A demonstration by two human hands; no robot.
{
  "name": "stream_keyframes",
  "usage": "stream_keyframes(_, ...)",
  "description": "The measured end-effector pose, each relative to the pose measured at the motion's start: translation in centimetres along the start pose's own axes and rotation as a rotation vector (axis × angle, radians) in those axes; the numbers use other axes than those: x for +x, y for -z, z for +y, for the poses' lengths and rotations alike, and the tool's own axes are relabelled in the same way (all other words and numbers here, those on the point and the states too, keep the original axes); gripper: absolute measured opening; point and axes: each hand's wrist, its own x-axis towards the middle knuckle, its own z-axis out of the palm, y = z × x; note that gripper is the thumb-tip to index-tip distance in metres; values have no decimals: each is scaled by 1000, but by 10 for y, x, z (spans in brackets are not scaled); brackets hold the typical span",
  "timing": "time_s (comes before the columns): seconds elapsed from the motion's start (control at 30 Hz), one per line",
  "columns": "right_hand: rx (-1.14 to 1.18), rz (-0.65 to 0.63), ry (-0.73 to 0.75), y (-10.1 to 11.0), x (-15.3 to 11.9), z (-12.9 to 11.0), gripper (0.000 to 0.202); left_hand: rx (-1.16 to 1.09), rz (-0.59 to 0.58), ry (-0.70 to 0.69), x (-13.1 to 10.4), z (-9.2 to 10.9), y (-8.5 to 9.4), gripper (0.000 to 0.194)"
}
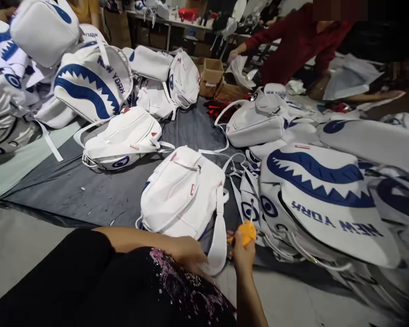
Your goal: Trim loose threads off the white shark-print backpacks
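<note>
My right hand (242,250) is wrapped round an orange-handled tool (248,233) whose thin metal tip points up, beside the strap of a white backpack (180,195). That backpack lies on the dark sheet in front of me, with small red tags on it. My left hand (194,256) is low against the backpack's near edge, by its hanging white strap (218,240); its fingers are blurred and hidden. Close to the tool, on the right, is a pile with a large white backpack (320,195) bearing a blue toothed mouth and NEW YORK lettering.
Another white backpack (122,138) lies on the dark sheet (71,190) at the left. Behind it are heaped backpacks (92,84). Cardboard boxes (211,71) stand further back. A person in a red sleeve (276,36) reaches over plastic bags (351,77) at the back right.
</note>
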Motion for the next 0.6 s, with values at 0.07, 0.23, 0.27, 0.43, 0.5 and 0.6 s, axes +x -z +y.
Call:
stream_keyframes(0.07, -64, -65, 31, -18, 2, -11, 70, 30, 44, 90, -16, -10, 17, 39)
stream_keyframes(0.23, -136, -212, 44, -90, -1, -22, 47, 246, 111, 191, -64, -35, 59, 59)
stream_keyframes(0.27, -146, -230, 49, -98, 0, -22, 44, 322, 107, 153, -69, -35, 64, 58)
stream_keyframes(0.43, -144, -269, 13, -80, 2, -24, 48, 677, 484, 3, -48, -35, 94, 53)
stream_keyframes(0.5, -148, -238, -18, -59, 0, -29, 53, 837, 497, 92, -25, -45, 107, 66)
stream_keyframes(0.6, -137, -251, -28, -31, -6, -48, 60, 762, 422, 254, 10, -57, 125, 64)
